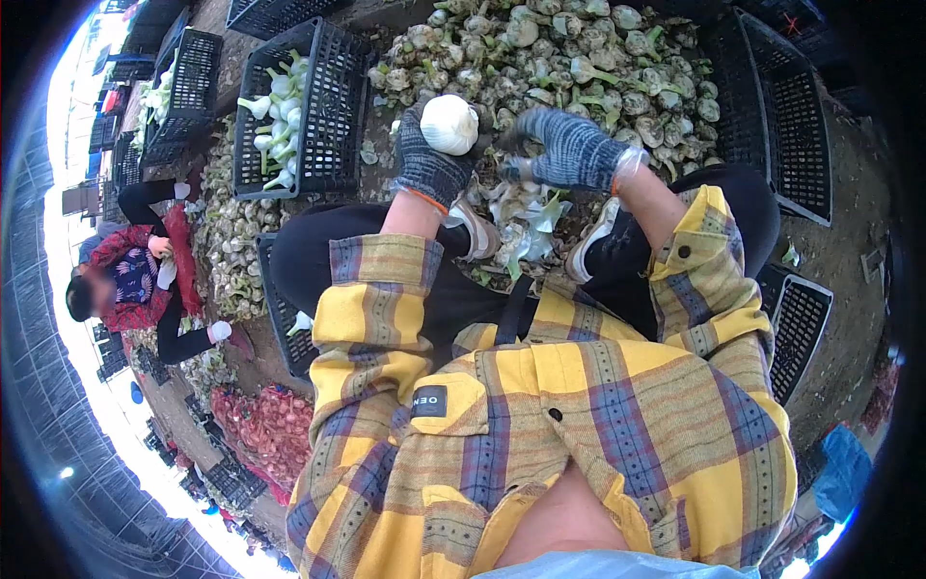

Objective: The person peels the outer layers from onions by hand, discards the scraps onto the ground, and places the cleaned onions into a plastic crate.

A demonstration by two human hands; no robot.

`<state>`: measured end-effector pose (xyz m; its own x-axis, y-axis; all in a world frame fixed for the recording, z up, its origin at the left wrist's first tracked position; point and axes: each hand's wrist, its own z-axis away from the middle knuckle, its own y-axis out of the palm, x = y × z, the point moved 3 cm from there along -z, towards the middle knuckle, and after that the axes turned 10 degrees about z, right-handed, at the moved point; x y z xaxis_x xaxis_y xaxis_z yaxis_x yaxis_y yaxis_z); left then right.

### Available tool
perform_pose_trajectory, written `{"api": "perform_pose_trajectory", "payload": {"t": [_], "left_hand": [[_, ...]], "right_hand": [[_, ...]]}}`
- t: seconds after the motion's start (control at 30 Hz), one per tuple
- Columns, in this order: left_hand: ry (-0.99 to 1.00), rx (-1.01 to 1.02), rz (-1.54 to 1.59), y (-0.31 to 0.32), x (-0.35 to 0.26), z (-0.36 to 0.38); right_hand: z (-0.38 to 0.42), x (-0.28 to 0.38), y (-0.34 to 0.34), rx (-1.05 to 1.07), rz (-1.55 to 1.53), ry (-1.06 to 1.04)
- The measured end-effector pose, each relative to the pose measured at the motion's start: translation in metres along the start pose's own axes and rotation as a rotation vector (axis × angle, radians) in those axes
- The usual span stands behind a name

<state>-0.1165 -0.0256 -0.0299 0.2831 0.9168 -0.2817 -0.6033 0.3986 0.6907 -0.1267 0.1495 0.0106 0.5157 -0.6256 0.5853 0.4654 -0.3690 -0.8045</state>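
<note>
A peeled white garlic bulb (449, 124) sits in my left hand (429, 166), which wears a grey knit glove and has its fingers closed around the bulb. To the right is my right hand (574, 150), in a matching glove with clear plastic at the wrist. Its fingers point toward the bulb without touching it, the thumb apart from them; the fingertips are smeared by motion. Below the hands, white and green garlic peelings (529, 232) lie on the ground between my shoes. Beyond the hands spreads a large heap of unpeeled garlic bulbs (579, 68).
A black crate (333, 116) holding trimmed garlic stands to the left, with another black crate (786, 116) at right. More garlic (231, 261) covers the ground at left, near a seated person (135, 275) and red net bags (260, 429). A blue bag (842, 473) lies lower right.
</note>
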Motion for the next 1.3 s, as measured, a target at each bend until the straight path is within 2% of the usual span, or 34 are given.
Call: {"api": "perform_pose_trajectory", "payload": {"t": [0.03, 0.07, 0.1, 0.13, 0.23, 0.27, 0.3, 0.37, 0.4, 0.47, 0.5, 0.53, 0.57, 0.6, 0.63, 0.67, 0.7, 0.73, 0.77, 0.83, 0.87, 0.9, 0.93, 0.97, 1.0, 1.07, 1.17, 1.2, 1.23, 1.3], "left_hand": [[0.008, -0.030, 0.042, -0.002, 0.001, 0.000], [0.006, -0.030, 0.042, -0.008, 0.002, -0.005], [0.020, 0.097, -0.013, -0.013, 0.001, -0.015], [0.035, 0.224, -0.069, -0.018, 0.001, -0.023], [0.043, 0.310, -0.094, -0.030, 0.006, -0.039], [0.049, 0.352, -0.107, -0.030, 0.006, -0.041], [0.049, 0.350, -0.108, -0.018, 0.005, -0.027], [-0.129, 0.112, 0.025, 0.001, 0.001, -0.003], [-0.067, -0.005, -0.001, 0.000, -0.003, -0.005], [0.041, -0.065, 0.005, -0.016, -0.025, -0.017], [0.117, -0.110, 0.029, -0.020, -0.037, -0.018], [0.094, -0.109, 0.088, -0.037, -0.057, -0.033], [0.295, -0.151, 0.067, -0.034, -0.079, -0.030], [0.249, -0.118, 0.058, -0.048, -0.113, -0.043], [0.306, -0.011, 0.100, -0.040, -0.143, -0.039], [0.451, 0.185, 0.210, -0.035, -0.172, -0.031], [0.373, 0.428, 0.303, -0.041, -0.209, -0.028], [0.698, 0.242, 0.029, -0.038, -0.241, -0.026], [0.562, 0.228, 0.387, -0.035, -0.256, -0.013], [0.731, 0.006, -0.067, 0.002, -0.218, 0.013], [0.678, -0.178, -0.022, -0.016, -0.224, -0.006], [0.618, -0.360, 0.023, -0.047, -0.235, -0.039], [0.309, -0.273, -0.017, -0.094, -0.252, -0.083], [0.629, -0.209, -0.338, -0.086, -0.209, -0.086], [0.515, -0.396, -0.598, -0.117, -0.203, -0.119], [0.649, -0.488, -1.268, -0.111, -0.137, -0.118], [0.448, -0.290, -1.826, -0.112, -0.072, -0.113], [0.298, -0.279, -1.907, -0.114, -0.059, -0.116], [0.253, -0.347, -2.067, -0.116, -0.048, -0.116], [0.378, -0.268, -1.991, -0.136, -0.038, -0.131]], "right_hand": [[-0.003, 0.004, 0.001, 0.001, -0.001, 0.003], [-0.006, 0.007, -0.003, -0.112, -0.177, 0.067], [-0.009, 0.008, -0.006, -0.228, -0.351, 0.130], [-0.012, 0.010, -0.003, -0.230, -0.351, 0.132], [-0.017, 0.013, 0.015, -0.266, -0.593, 0.064], [-0.015, 0.019, 0.014, -0.230, -0.217, -0.062], [-0.009, 0.022, 0.017, -0.229, -0.219, -0.062], [0.006, 0.034, 0.041, 0.266, -0.216, -0.293], [0.010, 0.031, 0.043, 0.267, -0.217, -0.293], [0.015, 0.023, 0.048, 0.280, -0.187, -0.197], [0.016, 0.022, 0.046, 0.285, -0.189, -0.200], [0.016, 0.019, 0.042, 0.289, -0.117, -0.111], [0.016, 0.015, 0.039, 0.290, -0.044, -0.022], [0.016, 0.012, 0.042, 0.217, -0.006, -0.019], [0.018, 0.013, 0.045, 0.221, -0.011, -0.019], [0.019, 0.014, 0.047, 0.198, 0.003, -0.037], [0.019, 0.015, 0.049, 0.176, 0.017, -0.054], [0.018, 0.015, 0.054, 0.198, -0.033, -0.063], [0.018, 0.016, 0.056, 0.205, -0.037, -0.064], [0.016, 0.021, 0.055, 0.178, -0.069, -0.104], [0.013, 0.022, 0.052, 0.321, -0.059, -0.091], [0.011, 0.023, 0.054, 0.328, -0.061, -0.092], [0.010, 0.023, 0.053, 0.253, -0.060, -0.084], [0.010, 0.023, 0.053, 0.180, -0.058, -0.075], [0.009, 0.021, 0.053, 0.203, -0.057, -0.036], [0.008, 0.016, 0.056, 0.181, -0.030, -0.060], [0.002, 0.013, 0.059, 0.206, -0.072, -0.033], [0.000, 0.014, 0.058, 0.227, -0.042, -0.018], [-0.001, 0.014, 0.058, 0.248, -0.010, -0.002], [-0.005, 0.010, 0.061, 0.260, 0.004, 0.009]]}}
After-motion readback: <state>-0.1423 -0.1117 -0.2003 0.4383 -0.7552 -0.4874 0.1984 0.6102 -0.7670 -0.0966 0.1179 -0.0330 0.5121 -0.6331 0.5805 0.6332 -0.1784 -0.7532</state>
